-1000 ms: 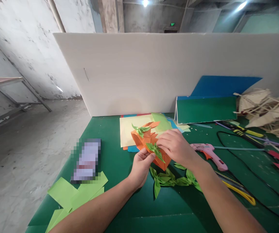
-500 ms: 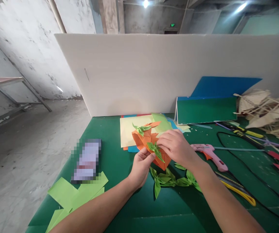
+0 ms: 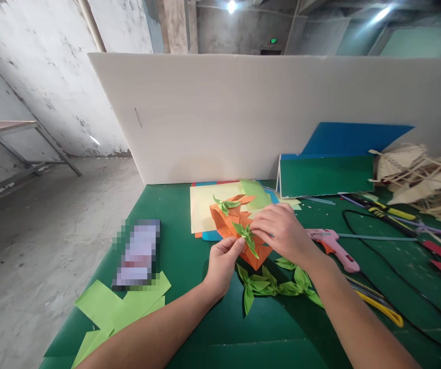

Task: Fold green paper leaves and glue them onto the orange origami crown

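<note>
An orange folded-paper piece [image 3: 256,260] with pointed flaps is held up just above the green table. My left hand [image 3: 222,261] pinches its lower left edge between thumb and fingers. One green folded-paper leaf cluster [image 3: 246,237] lies on its near side, and my right hand [image 3: 281,230] has its fingertips closed on the right edge of that cluster. A second leaf cluster [image 3: 226,205] sits on the upper left of the orange piece. Below my hands, several loose green leaf clusters [image 3: 264,284] lie in a row.
A pink glue gun [image 3: 337,248] with a black cord [image 3: 393,277] lies to the right, near yellow-handled tools [image 3: 381,307]. Green paper pieces [image 3: 103,305] and a blurred phone [image 3: 139,253] are at left. Paper sheets [image 3: 201,205] lie behind, before a white board [image 3: 212,118].
The orange piece and both hands have shifted slightly right. My right fingers have moved a little along the near leaf cluster; both hands keep their hold.
</note>
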The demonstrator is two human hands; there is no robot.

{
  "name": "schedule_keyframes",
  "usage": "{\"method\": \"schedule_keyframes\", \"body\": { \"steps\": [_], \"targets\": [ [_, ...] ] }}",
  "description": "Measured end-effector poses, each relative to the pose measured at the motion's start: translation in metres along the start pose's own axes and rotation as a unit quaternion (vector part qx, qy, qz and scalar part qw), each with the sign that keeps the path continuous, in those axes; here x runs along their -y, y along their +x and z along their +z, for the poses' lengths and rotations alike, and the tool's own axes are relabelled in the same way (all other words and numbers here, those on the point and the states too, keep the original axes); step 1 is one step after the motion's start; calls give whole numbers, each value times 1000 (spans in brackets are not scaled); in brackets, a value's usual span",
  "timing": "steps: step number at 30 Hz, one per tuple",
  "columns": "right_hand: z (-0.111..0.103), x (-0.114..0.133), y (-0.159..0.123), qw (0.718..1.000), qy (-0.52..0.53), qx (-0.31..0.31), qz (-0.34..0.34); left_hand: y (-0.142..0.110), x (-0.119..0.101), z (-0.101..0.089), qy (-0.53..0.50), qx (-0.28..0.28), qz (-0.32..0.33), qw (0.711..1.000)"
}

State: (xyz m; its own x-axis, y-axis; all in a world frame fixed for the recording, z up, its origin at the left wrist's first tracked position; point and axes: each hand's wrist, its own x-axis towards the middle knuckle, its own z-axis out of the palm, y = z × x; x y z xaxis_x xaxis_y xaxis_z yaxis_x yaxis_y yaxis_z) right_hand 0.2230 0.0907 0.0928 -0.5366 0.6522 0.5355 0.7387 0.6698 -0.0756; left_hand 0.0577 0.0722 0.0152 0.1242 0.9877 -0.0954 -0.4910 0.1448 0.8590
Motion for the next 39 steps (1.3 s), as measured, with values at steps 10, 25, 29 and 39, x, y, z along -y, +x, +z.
{"method": "schedule_keyframes", "body": {
  "steps": [10,25,29,39],
  "targets": [
    [0,4,0,1000,0,-11,-21,-1,-2,0,-4,13,9,1000],
    [-12,18,3,993,-82,-90,2,-15,-11,2,322,150,265,897],
    [-14,21,4,991,-75,-107,14,-12,-9,1,328,154,261,895],
    [-23,-49,-81,952,-34,-72,296,0,-1,-7,152,48,119,980]
  ]
}}
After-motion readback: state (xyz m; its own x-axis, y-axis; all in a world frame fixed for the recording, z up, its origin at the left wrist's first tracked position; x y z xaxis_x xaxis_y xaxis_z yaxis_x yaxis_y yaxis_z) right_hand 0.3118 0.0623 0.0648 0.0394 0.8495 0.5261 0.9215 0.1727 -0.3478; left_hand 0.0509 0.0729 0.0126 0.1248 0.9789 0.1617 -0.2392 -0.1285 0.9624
